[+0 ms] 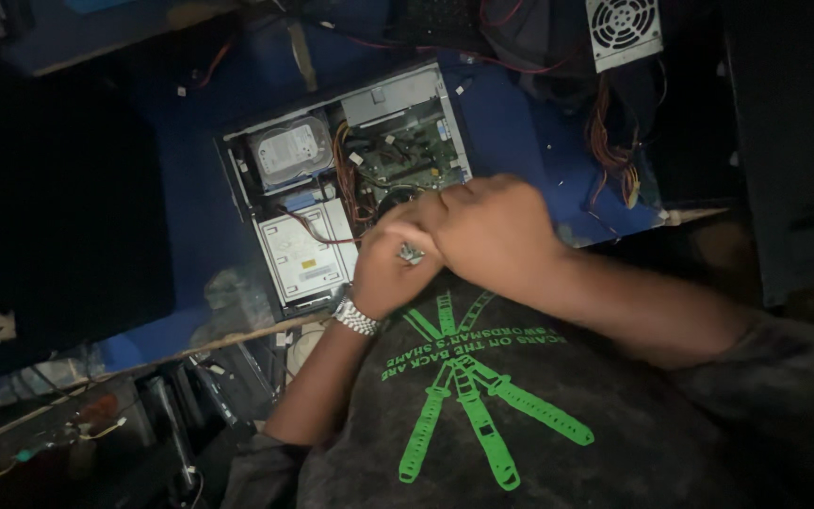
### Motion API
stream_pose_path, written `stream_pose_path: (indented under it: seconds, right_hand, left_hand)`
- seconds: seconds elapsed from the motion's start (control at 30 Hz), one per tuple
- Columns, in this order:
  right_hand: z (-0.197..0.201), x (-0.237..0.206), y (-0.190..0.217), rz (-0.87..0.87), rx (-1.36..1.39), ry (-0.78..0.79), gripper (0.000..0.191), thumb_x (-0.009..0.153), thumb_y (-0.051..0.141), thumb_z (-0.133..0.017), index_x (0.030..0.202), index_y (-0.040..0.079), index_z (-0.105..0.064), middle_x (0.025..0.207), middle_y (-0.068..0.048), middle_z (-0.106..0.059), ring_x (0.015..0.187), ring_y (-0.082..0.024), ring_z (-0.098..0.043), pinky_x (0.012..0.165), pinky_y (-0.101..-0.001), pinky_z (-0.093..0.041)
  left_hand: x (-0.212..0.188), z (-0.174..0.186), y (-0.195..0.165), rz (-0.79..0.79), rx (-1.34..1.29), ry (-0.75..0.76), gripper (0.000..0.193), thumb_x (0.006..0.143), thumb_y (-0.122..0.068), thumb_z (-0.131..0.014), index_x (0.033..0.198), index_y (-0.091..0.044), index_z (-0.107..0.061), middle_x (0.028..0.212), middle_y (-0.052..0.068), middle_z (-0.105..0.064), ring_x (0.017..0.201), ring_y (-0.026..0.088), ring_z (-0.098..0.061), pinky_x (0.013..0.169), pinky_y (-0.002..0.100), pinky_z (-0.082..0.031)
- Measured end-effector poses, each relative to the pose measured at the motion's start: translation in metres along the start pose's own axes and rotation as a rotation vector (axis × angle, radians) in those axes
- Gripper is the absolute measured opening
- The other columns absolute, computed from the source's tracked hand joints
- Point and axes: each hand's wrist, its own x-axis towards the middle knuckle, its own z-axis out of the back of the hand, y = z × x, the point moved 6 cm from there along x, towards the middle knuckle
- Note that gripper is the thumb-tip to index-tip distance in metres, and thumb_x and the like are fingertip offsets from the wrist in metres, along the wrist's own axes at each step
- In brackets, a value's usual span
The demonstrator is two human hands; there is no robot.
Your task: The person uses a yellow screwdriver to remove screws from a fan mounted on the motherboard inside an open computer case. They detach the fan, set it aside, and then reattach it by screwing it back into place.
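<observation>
My two hands meet in front of my chest, above an open desktop computer case (237,170) lying on a blue table. My left hand (383,273), with a metal watch (355,318) on its wrist, pinches a small metal part (412,253). My right hand (492,231) curls over it from the right, fingers closed against the same part, knuckles toward the camera. What the part is cannot be told. Inside the case are a silver hard drive (289,151), a white drive bay (303,254) and a green motherboard (412,141).
A loose power supply with a fan grille (624,28) sits at the top right, with a bundle of orange and red wires (614,151) hanging below it. Cables and dark clutter lie under the table edge at lower left (171,405). My dark shirt with green print fills the bottom.
</observation>
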Motion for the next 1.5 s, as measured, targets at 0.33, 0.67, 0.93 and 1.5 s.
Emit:
stream_pose_path:
  seconds: [0.33, 0.67, 0.93, 1.5]
  right_hand:
    - [0.017, 0.001, 0.008, 0.269, 0.486, -0.091, 0.028, 0.092, 0.023, -0.067, 0.114, 0.007, -0.066, 0.104, -0.009, -0.071, 0.093, -0.024, -0.072, 0.080, -0.0374, -0.059]
    - [-0.002, 0.001, 0.002, -0.049, 0.346, -0.240, 0.030, 0.089, 0.026, -0.084, 0.074, 0.008, -0.065, 0.076, -0.004, -0.059, 0.068, -0.021, -0.064, 0.061, -0.0347, -0.051]
    - [-0.010, 0.019, 0.003, 0.434, 1.136, 0.022, 0.030, 0.091, 0.023, -0.076, 0.070, 0.008, -0.061, 0.074, -0.004, -0.061, 0.067, -0.014, -0.061, 0.059, -0.0317, -0.047]
    - [-0.034, 0.005, 0.002, 0.165, 1.063, -0.294, 0.027, 0.101, 0.018, -0.066, 0.081, 0.002, -0.064, 0.073, -0.008, -0.057, 0.063, -0.019, -0.056, 0.057, -0.0350, -0.043]
  left_hand:
    - [-0.020, 0.004, 0.032, 0.120, -0.007, 0.229, 0.028, 0.093, -0.006, -0.066, 0.120, -0.001, -0.066, 0.121, 0.017, -0.069, 0.112, 0.033, -0.070, 0.096, 0.040, -0.056]
    - [-0.008, 0.008, -0.008, 0.034, 0.157, -0.091, 0.020, 0.084, -0.008, -0.076, 0.102, -0.004, -0.069, 0.113, 0.015, -0.070, 0.101, 0.032, -0.072, 0.087, 0.037, -0.058]
    - [-0.007, -0.004, 0.010, 0.135, 0.160, 0.117, 0.033, 0.087, -0.012, -0.069, 0.116, 0.004, -0.067, 0.115, 0.021, -0.070, 0.102, 0.036, -0.071, 0.085, 0.042, -0.058]
    - [-0.029, -0.006, 0.033, 0.110, 0.219, 0.075, 0.021, 0.085, -0.015, -0.073, 0.102, -0.003, -0.068, 0.097, 0.018, -0.073, 0.090, 0.036, -0.074, 0.077, 0.042, -0.058]
